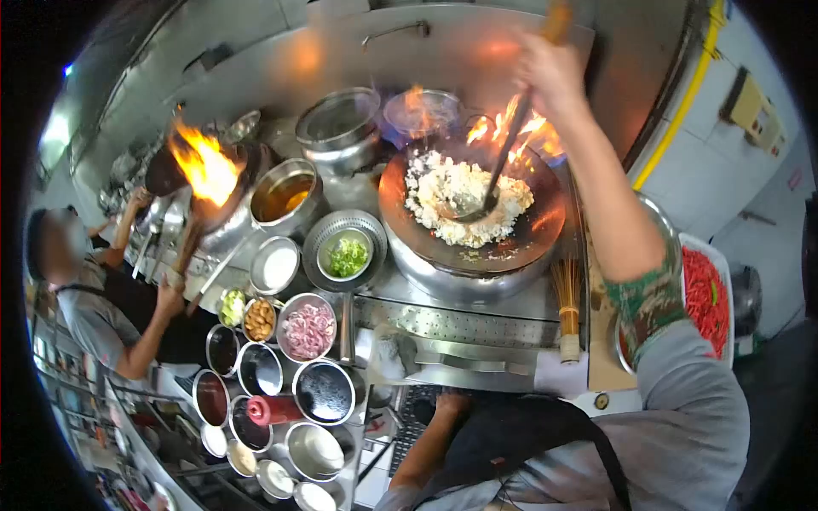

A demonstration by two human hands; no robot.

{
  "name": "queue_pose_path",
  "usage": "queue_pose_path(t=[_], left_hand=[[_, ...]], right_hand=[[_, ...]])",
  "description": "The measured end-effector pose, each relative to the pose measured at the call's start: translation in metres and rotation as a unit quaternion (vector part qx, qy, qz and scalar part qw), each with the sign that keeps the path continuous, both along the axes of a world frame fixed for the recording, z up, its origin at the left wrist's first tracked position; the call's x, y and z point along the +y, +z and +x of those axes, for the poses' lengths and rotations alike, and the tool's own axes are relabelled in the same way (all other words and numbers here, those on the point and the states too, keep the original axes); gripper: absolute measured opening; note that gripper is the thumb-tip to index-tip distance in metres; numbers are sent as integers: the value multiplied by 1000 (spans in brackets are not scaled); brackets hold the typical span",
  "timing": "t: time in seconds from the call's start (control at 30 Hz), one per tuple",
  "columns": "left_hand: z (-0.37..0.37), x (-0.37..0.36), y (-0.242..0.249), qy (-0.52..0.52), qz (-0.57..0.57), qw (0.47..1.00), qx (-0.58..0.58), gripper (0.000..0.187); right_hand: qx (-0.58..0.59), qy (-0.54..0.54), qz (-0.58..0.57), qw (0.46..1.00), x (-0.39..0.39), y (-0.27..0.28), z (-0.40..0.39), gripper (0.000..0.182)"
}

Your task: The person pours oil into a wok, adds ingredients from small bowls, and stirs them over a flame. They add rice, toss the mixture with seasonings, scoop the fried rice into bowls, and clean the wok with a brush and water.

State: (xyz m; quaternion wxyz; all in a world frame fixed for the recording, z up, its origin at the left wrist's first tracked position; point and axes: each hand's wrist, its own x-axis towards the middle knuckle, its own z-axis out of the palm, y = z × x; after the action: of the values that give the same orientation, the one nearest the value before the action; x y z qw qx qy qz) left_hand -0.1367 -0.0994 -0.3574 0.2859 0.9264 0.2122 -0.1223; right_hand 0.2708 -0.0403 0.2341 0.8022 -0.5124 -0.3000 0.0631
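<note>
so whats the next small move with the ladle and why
Probably push the ladle through the rice and turn it: the right hand grips the ladle, which dips into the heap, and flames rise at the wok's far side.

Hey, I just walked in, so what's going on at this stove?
The raised right hand grips a long-handled metal ladle; its bowl sits among white rice-like grains in a wide, dark round wok. Orange flames rise by the wok's far rim. The left hand is low, near the steel stove's front; whether it holds anything is unclear. At left, another person stands near a tall yellow-orange flame.
</note>
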Motion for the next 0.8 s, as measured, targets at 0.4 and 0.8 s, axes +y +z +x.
queue_pose_path(t=[0.4,0.8], left_hand=[[6,-4,1,-134,-41,984,107,46],[138,83,345,-38,135,908,-394,29]], right_hand=[[-41,-103,-21,994,-20,-29,-13,31],[83,-156,4,984,-42,-39,50,28]])
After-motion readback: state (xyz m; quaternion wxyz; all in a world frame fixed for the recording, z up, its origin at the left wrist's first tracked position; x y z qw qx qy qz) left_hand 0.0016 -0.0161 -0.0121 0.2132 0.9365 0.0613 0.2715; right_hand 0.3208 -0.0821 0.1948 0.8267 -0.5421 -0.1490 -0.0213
